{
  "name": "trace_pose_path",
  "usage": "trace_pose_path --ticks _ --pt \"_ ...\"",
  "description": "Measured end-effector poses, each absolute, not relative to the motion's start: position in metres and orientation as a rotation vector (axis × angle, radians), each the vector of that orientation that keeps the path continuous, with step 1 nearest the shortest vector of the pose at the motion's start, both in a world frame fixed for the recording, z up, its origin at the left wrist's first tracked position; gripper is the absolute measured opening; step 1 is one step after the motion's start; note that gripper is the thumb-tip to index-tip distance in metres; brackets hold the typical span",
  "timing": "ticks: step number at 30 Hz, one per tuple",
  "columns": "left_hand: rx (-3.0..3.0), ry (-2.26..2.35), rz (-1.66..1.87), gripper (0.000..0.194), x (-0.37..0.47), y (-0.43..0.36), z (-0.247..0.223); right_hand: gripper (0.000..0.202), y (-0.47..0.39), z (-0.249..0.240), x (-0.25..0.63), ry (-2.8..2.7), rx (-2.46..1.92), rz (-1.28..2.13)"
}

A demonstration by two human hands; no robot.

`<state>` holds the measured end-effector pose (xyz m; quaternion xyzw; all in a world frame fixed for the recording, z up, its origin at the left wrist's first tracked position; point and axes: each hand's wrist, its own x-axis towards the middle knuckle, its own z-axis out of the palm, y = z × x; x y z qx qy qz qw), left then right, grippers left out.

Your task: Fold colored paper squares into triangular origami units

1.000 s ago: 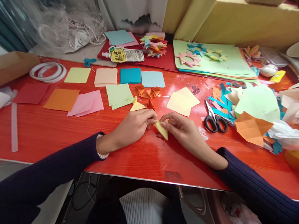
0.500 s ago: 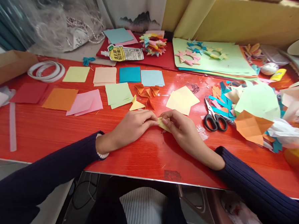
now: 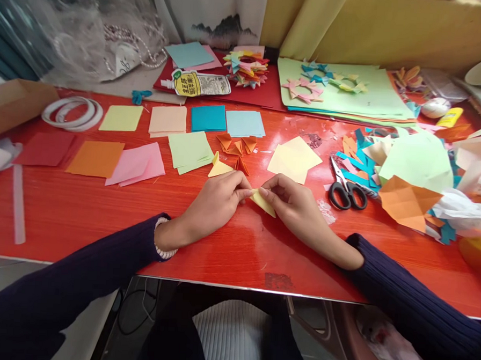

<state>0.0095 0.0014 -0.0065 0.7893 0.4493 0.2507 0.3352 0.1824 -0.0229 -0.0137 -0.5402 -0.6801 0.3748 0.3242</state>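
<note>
A small folded piece of pale yellow paper (image 3: pixel 263 204) is pinched between both hands, just above the red table. My left hand (image 3: pixel 220 200) grips its left tip between thumb and fingers. On the paper's upper right side, my right hand (image 3: pixel 293 203) holds it with thumb and index finger. Right behind my left hand lies a folded yellow piece (image 3: pixel 219 166), with several folded orange pieces (image 3: pixel 234 147) beyond it. Loose pale yellow sheets (image 3: pixel 295 159) lie behind my right hand.
Black-handled scissors (image 3: pixel 345 191) and a heap of paper scraps (image 3: pixel 416 162) are at the right. Stacks of coloured squares, such as green (image 3: pixel 190 150) and pink (image 3: pixel 138 165), lie left. A glue pouch (image 3: pixel 201 85) and paper rings (image 3: pixel 304 90) sit at the back.
The folded yellow paper has turned slightly, and more of its lower part shows below the fingers. Both hands have shifted a little and still pinch it.
</note>
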Motion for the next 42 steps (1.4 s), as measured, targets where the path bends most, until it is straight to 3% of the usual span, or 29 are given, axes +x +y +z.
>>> trace_pose_path --ticks 11,15,24,35,36,39,42 --pt "1.580 1.073 0.665 0.010 0.006 0.008 -0.016 0.011 -0.021 -0.014 0.182 -1.815 -1.444 0.904" --pt "1.679 1.049 0.566 0.023 0.005 0.008 -0.010 0.011 -0.022 -0.014 0.183 -1.806 -1.423 0.921" --pt "1.660 1.088 0.596 0.015 0.007 0.002 -0.009 0.009 -0.025 -0.015 0.180 -1.863 -1.445 0.822" --pt "1.728 1.062 0.464 0.024 0.005 0.007 -0.008 0.005 -0.024 -0.022 0.181 -1.818 -1.347 0.852" --pt "1.707 1.071 0.467 0.024 0.005 0.007 -0.008 0.002 -0.024 -0.022 0.182 -1.793 -1.338 0.878" --pt "1.670 1.106 0.515 0.024 0.005 0.004 -0.007 0.025 -0.022 -0.018 0.182 -1.633 -1.294 1.103" --pt "1.679 1.150 0.597 0.023 0.005 0.003 -0.006 0.023 -0.020 -0.011 0.184 -1.535 -1.242 1.491"
